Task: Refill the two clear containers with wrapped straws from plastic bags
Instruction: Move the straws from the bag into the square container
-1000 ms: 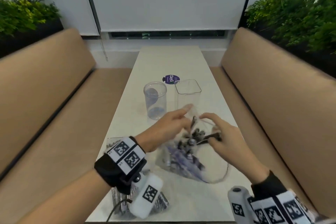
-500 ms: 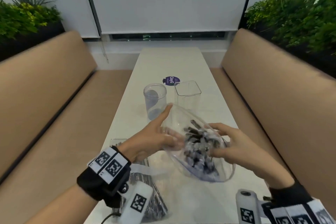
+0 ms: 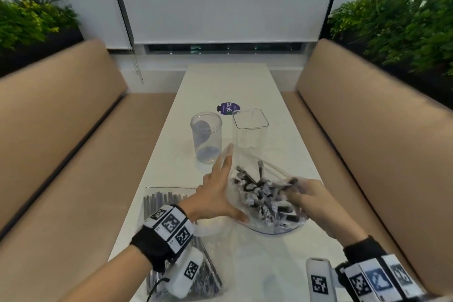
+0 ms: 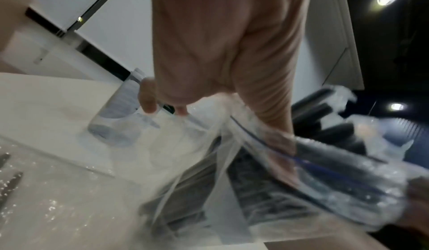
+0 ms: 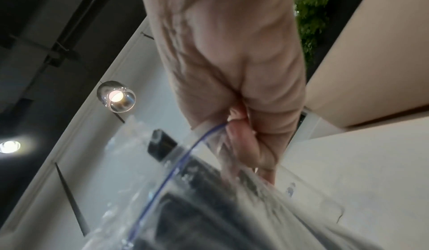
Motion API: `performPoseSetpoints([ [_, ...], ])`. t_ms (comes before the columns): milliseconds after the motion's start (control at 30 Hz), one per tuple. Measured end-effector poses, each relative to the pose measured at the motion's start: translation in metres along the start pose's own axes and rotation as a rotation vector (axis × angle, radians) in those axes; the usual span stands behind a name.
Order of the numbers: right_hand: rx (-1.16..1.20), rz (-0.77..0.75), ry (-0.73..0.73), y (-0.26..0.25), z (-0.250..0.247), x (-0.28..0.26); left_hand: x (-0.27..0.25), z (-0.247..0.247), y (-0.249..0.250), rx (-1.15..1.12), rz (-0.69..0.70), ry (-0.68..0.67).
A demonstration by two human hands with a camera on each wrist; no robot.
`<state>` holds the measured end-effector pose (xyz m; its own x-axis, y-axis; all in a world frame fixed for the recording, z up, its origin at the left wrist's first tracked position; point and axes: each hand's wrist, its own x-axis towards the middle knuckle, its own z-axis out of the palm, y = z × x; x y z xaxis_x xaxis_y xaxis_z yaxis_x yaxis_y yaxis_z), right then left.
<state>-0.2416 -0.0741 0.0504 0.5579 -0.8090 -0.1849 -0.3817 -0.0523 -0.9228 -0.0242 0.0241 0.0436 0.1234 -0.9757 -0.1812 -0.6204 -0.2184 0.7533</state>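
Observation:
A clear zip bag (image 3: 269, 229) of black wrapped straws (image 3: 257, 191) is held just above the white table (image 3: 220, 86), its mouth spread wide and facing up. My left hand (image 3: 218, 193) lies along the bag's left wall with straight fingers, and its thumb hooks the rim under the plastic (image 4: 276, 144). My right hand (image 3: 308, 197) pinches the right rim at the blue zip line (image 5: 209, 134). Beyond the bag stand an empty round container (image 3: 207, 137) and an empty square container (image 3: 250, 127).
A second bag of dark straws (image 3: 159, 203) lies flat on the table under my left wrist. A purple round sticker (image 3: 228, 108) sits behind the containers. Tan bench seats (image 3: 73, 154) flank the narrow table on both sides.
The bag's mouth, pinched near its top a second ago, has been pulled open wide. My left fingers straightened along its wall, and the bag sank slightly toward me.

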Motion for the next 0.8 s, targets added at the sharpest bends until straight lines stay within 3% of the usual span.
performPoseSetpoints([
  [167,0.174,-0.077,-0.081,-0.018,0.007,0.011,0.015,0.005,0.0,-0.47,0.11,0.075],
  [433,0.395,0.114,-0.024,-0.018,-0.003,0.01,0.029,0.007,0.001,-0.615,0.113,0.302],
  [500,0.475,0.106,-0.026,-0.021,0.005,0.012,0.034,0.014,0.008,-0.6,0.101,0.366],
  [600,0.474,-0.005,0.165,-0.02,0.016,0.023,0.037,0.019,0.017,-0.578,0.022,0.51],
  [667,0.445,-0.069,0.279,-0.014,0.018,0.031,0.038,0.02,0.017,-0.638,-0.04,0.488],
  [800,0.481,-0.158,0.343,-0.006,0.015,0.046,0.034,0.009,0.003,-0.835,-0.065,0.23],
])
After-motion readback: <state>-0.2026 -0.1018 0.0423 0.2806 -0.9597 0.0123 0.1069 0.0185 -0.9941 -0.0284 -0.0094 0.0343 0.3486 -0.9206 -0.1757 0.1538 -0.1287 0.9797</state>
